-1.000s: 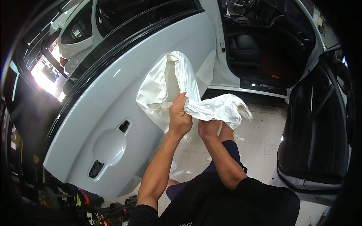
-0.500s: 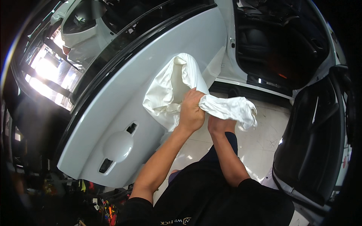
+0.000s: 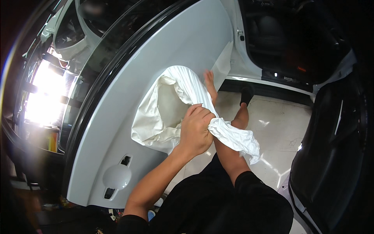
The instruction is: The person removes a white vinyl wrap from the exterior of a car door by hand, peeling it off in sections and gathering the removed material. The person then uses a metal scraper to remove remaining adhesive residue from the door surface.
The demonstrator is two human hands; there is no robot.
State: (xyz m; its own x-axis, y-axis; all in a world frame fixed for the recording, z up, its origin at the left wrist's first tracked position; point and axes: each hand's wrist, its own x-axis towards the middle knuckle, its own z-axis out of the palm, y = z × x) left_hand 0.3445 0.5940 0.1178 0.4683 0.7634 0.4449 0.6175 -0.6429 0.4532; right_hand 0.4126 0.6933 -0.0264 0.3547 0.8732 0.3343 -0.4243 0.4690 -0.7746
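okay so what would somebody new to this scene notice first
Probably the bunched white sheet in the middle, its narrow end gripped in the left hand. Next, the pale car door behind it, sweeping across the left half, and the blazing glare near the left edge.

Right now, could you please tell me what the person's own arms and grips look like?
Short black sleeves leave both forearms bare. The left grip is a bare hand, with no glove, ring or watch showing. The right grip also appears ungloved, though it is too small to make out finer details.
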